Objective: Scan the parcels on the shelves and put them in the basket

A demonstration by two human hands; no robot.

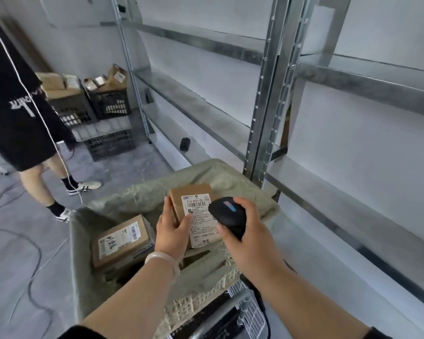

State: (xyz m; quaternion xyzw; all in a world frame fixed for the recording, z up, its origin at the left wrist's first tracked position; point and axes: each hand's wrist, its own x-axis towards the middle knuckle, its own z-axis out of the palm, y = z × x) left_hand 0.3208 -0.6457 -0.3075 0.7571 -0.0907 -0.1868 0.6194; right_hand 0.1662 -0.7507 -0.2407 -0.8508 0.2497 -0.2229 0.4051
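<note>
One brown cardboard parcel (191,190) gripped in left hand (171,234) over sack-lined basket (230,177); right hand (247,231) grips black scanner (227,211); aim squarely at barcode (195,204).

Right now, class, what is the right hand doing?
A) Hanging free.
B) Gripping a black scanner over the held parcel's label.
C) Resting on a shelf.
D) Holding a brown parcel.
B: the right hand grips the black scanner just over the white label of the parcel, which the left hand holds above the basket.
</note>
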